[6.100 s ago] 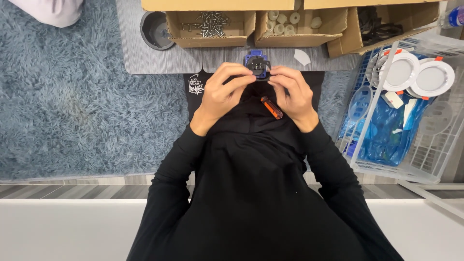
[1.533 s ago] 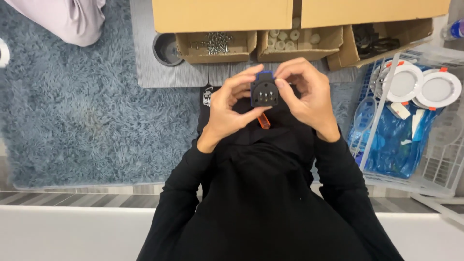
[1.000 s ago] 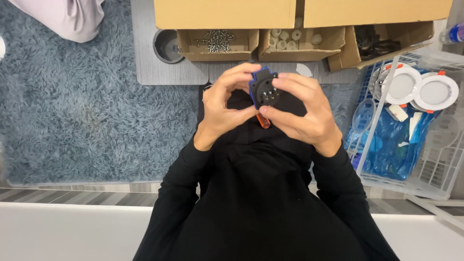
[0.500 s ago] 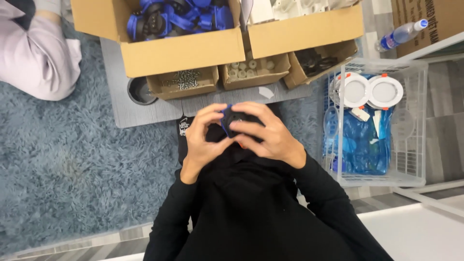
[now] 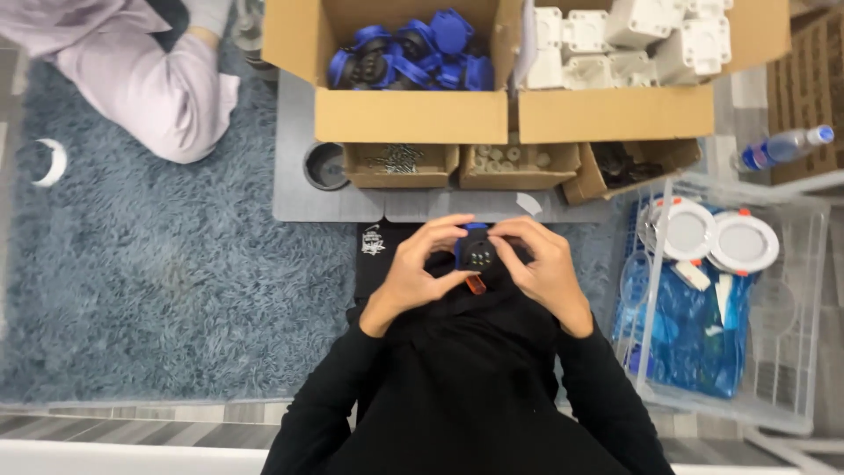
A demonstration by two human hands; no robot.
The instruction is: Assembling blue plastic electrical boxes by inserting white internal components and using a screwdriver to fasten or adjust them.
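I hold a small blue and black round plastic part (image 5: 477, 252) in front of my chest, over my black-clad lap. My left hand (image 5: 418, 268) grips its left side with curled fingers. My right hand (image 5: 540, 264) closes on its right side, fingertips over the top edge. An orange-handled tool (image 5: 476, 284) lies on my lap just below the part, touching neither hand as far as I can tell.
A grey mat (image 5: 303, 193) carries a cardboard box of blue parts (image 5: 406, 62), a box of white parts (image 5: 620, 48), three small trays of screws and bits and a dark cup (image 5: 326, 165). A clear bin (image 5: 730, 299) with white round lamps stands right. Another person in pink (image 5: 149, 75) kneels at the upper left.
My head has tilted up, so the big boxes and the other person now show. Both hands turned the part over; its dark face points at me again after being covered half a second ago.
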